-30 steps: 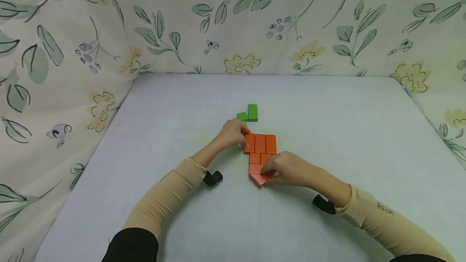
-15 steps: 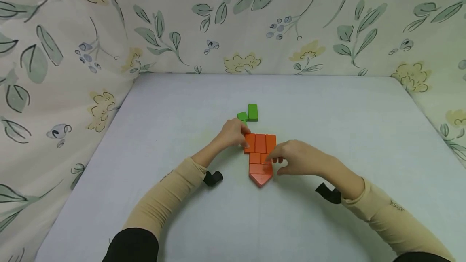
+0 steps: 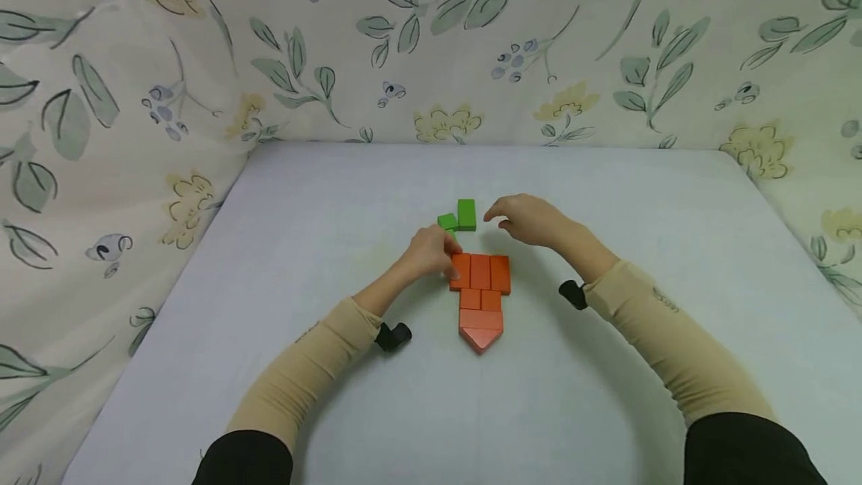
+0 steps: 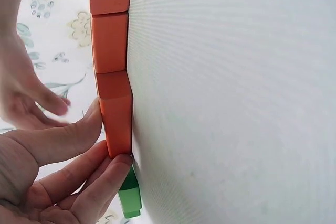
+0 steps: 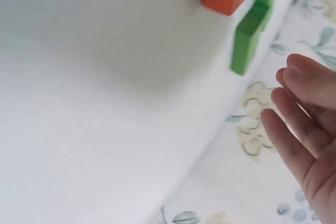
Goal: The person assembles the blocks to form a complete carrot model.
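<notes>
Flat orange wooden blocks (image 3: 480, 272) lie side by side on the white table, with smaller ones below and a coral triangular block (image 3: 481, 339) at the near end. My left hand (image 3: 424, 251) pinches the leftmost orange block (image 4: 116, 121) of the far row between thumb and fingers. Beyond it lie an upright-lying green rectangular block (image 3: 466, 215) and a small green block (image 3: 447, 221); another green piece is partly hidden behind my left hand. My right hand (image 3: 532, 220) hovers just right of the green rectangular block, fingers loosely bent, holding nothing.
The white table (image 3: 337, 193) surrounds the blocks on every side. A flowered cloth (image 3: 444, 58) hangs behind it and along the sides. Each wrist carries a small black camera (image 3: 393, 336), low over the tabletop.
My right hand has left the near coral blocks and moved up and away, past the orange row, to beside the green blocks. The left hand stays on its orange block.
</notes>
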Available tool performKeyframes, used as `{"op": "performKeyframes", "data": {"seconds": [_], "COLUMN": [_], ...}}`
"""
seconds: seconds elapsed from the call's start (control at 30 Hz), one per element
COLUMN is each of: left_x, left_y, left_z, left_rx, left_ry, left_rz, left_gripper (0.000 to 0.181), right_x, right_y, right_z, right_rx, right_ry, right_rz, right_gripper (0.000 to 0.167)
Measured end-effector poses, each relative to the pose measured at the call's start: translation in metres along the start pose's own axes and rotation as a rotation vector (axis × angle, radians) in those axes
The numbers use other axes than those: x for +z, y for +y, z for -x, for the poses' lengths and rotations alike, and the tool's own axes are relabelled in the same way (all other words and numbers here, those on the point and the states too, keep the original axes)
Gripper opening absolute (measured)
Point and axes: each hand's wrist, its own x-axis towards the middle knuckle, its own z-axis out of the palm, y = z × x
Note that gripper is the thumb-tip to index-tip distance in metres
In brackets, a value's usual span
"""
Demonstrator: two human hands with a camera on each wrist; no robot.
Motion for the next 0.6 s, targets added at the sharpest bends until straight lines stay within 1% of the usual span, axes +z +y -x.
{"op": "performKeyframes", "data": {"seconds": [0.1, 0.17, 0.27, 0.33, 0.4, 0.5, 0.6], "left_x": [0.001, 0.001, 0.001, 0.001, 0.0, 0.001, 0.0], "left_y": [-0.001, -0.002, -0.002, -0.002, -0.002, -0.002, -0.001], "left_z": [0.0, 0.0, 0.0, 0.0, 0.0, 0.0, 0.001], "left_rx": [0.011, 0.018, 0.024, 0.03, 0.03, 0.03, 0.027], "left_ry": [-0.007, -0.009, -0.013, -0.01, -0.006, -0.006, -0.006], "left_rz": [-0.001, 0.0, -0.003, -0.008, -0.012, -0.011, -0.021], "left_gripper": [0.04, 0.04, 0.041, 0.041, 0.041, 0.041, 0.042], "right_x": [0.004, 0.007, 0.012, 0.015, 0.018, 0.022, 0.023], "right_y": [0.004, 0.005, 0.007, 0.007, 0.007, 0.011, 0.016], "right_z": [-0.022, -0.036, -0.054, -0.061, -0.065, -0.066, -0.063], "right_rx": [0.053, 0.059, 0.055, 0.056, 0.047, 0.021, -0.007], "right_ry": [-0.058, -0.08, -0.113, -0.139, -0.141, -0.113, -0.07], "right_rz": [0.026, 0.032, 0.047, 0.071, 0.106, 0.166, 0.201], "right_gripper": [0.048, 0.058, 0.064, 0.063, 0.057, 0.048, 0.041]}}
